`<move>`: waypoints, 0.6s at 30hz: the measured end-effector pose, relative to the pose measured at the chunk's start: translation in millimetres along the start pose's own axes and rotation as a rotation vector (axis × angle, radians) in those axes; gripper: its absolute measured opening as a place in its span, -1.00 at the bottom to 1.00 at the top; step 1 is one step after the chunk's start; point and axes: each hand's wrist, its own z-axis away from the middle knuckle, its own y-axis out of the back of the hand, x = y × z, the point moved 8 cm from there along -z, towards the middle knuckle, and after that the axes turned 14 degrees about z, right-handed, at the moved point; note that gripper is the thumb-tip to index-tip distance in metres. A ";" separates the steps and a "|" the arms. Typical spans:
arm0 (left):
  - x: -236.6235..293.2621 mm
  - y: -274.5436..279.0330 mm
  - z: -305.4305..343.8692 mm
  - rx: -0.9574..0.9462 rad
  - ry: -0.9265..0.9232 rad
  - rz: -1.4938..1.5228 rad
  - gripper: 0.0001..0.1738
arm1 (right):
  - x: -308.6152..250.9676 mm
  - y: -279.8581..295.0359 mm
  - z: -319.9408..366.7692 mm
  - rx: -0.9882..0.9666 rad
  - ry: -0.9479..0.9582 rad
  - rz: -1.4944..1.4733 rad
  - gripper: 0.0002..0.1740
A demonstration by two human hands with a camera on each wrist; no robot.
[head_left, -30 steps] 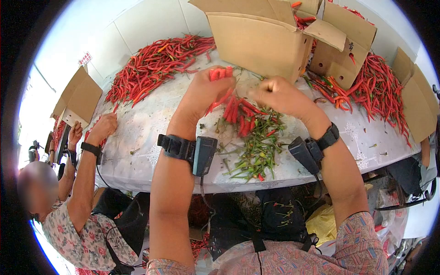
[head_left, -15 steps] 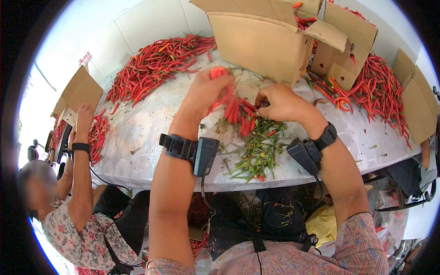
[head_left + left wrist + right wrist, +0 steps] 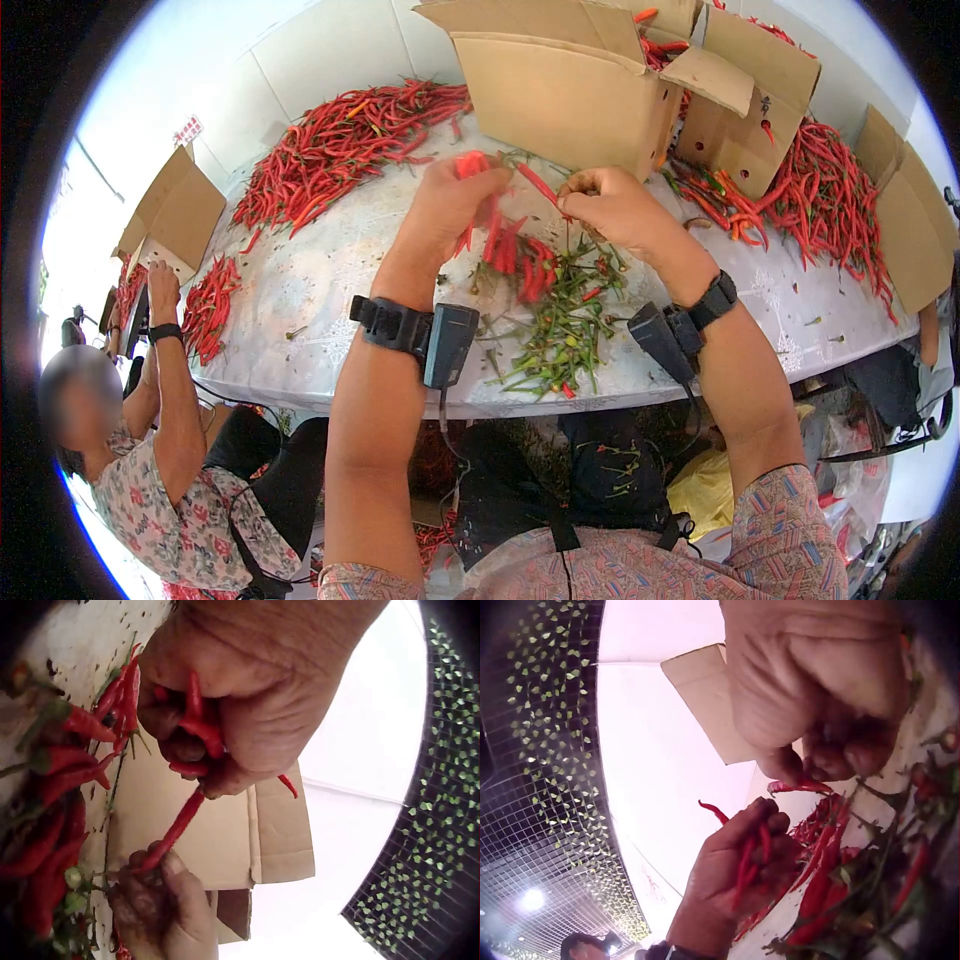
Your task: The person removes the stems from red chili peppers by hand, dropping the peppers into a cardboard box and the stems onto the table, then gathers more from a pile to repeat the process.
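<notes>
one cardboard box (image 3: 550,100) holds red chilies (image 3: 664,47); left fingers (image 3: 160,718) clutch several chilies (image 3: 201,729), right fingers (image 3: 139,896) pinch one chili (image 3: 178,829).

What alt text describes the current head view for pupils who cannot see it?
The left hand holds several red chilies while the right hand pinches a single chili by one end, over a pale table. Green stems and loose chilies lie nearer the camera; a cardboard box and a large chili heap stand behind. Another person is at left.
</notes>
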 end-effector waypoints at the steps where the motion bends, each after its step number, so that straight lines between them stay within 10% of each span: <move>1: -0.2 -0.5 -0.2 0.002 -0.002 0.001 -0.86 | 2.3 -4.7 2.5 -0.062 -0.084 -0.196 -0.84; 11: -2.9 -20.1 9.0 -0.168 0.087 0.018 -0.85 | -19.0 -23.1 10.7 -0.240 0.021 -0.388 -0.84; 18: -5.6 -22.4 8.0 -0.212 0.010 -0.265 -0.79 | -8.0 6.0 0.5 0.101 0.042 -0.249 -0.84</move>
